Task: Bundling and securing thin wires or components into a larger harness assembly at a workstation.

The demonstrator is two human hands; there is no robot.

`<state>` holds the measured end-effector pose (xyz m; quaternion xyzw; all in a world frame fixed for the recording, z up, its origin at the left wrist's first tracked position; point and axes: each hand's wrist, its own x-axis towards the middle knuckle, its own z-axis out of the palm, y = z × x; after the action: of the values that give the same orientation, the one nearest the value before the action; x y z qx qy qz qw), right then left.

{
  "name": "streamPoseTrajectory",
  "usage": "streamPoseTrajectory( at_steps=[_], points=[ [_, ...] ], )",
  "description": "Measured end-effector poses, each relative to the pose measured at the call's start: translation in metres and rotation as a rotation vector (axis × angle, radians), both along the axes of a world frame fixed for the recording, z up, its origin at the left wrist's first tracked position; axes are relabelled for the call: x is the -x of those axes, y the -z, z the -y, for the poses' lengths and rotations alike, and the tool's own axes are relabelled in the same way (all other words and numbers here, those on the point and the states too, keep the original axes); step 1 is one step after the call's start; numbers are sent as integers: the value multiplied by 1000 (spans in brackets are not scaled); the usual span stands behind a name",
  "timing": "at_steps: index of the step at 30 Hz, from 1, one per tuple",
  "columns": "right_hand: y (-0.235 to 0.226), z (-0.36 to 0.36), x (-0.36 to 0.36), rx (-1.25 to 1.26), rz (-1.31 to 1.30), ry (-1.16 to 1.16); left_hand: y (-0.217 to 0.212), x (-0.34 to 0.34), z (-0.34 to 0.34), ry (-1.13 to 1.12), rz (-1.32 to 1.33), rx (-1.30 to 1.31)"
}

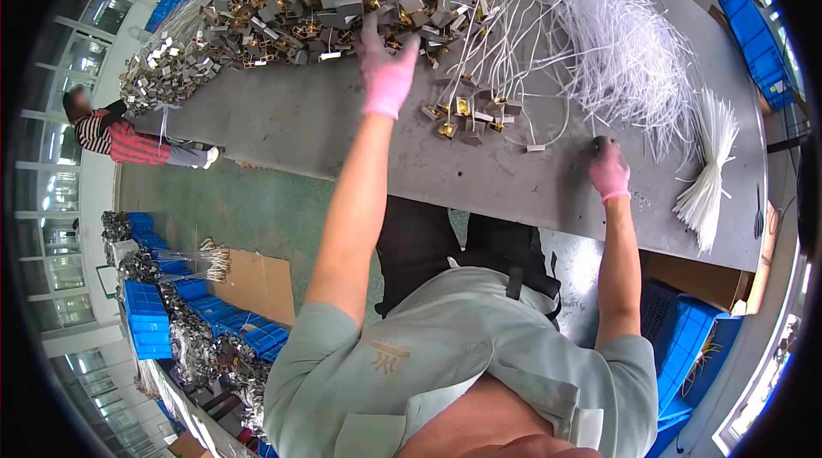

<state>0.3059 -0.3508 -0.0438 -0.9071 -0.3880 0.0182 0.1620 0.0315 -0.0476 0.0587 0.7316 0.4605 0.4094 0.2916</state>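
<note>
Pick step: left hand (387, 73), fingers spread and empty, reaches at grey block pile (317, 4) across the table (291, 124), right hand (609, 169) fist-closed on 1 dark block (602, 144); next needs a clean single-piece grab.

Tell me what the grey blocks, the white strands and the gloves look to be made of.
Grey blocks: dull matte grey, likely carbon or graphite, with shiny brass-coloured metal fittings. White strands: thin, springy and translucent, probably plastic tubing or sleeving. Gloves on the left hand and right hand: pink, soft and close-fitting, seemingly knit fabric, perhaps coated.
</note>
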Motion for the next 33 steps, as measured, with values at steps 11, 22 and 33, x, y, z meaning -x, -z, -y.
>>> streamPoseTrajectory(
  at_steps=[11,22,33],
  points=[
    [9,3,-14,174,-54,115,3,-35,-68,-262,334,-39],
    [-6,11,4,-450,-1272,131,41,48,-12,-55,343,-45],
    [-17,-79,99,-860,-1748,-1,56,126,71,67,658,259]
  ],
)
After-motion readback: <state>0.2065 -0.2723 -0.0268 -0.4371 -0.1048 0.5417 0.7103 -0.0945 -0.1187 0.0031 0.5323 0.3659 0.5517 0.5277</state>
